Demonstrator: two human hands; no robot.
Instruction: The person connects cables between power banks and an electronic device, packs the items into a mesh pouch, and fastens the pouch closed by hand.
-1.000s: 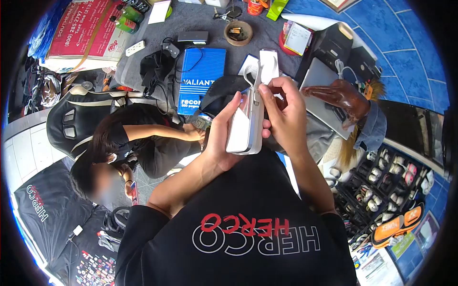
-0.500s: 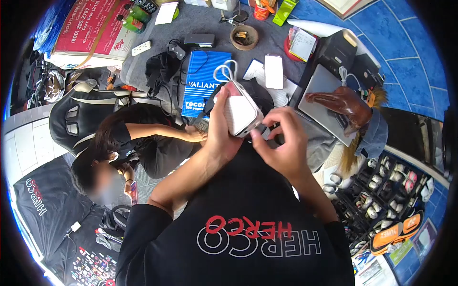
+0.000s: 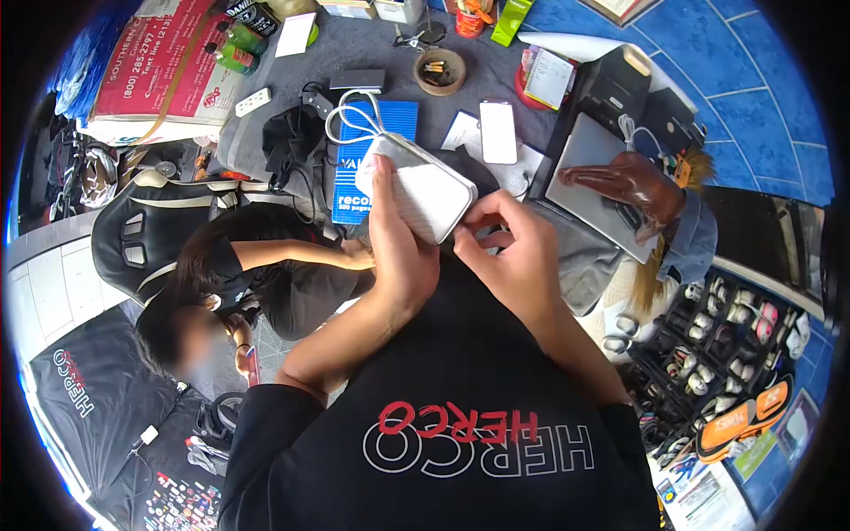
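Observation:
My left hand [image 3: 398, 234] is wrapped round a white, rounded rectangular case [image 3: 429, 195] held above the front of the desk. A looped white cord [image 3: 359, 115] sticks out from its far end, over a blue record book [image 3: 394, 124]. At the case's near right corner, my right hand [image 3: 513, 243] is closed in a pinch, thumb and forefinger at the edge. Whether a small part lies between those fingertips cannot be made out. Behind the case, a dark cloth item is partly hidden.
On the desk are a white phone [image 3: 498, 133], an ash bowl [image 3: 440, 71], a laptop [image 3: 598, 173] and a brown horse figure [image 3: 633, 190]. Another person [image 3: 230, 257] sits close on my left, an arm reaching toward the desk. Shoe racks [image 3: 708, 354] stand at the right.
The case has turned, its corded end swinging left, and its broad face shows more. My right hand stays at its near corner, fingers closer together. The whole view has shifted slightly.

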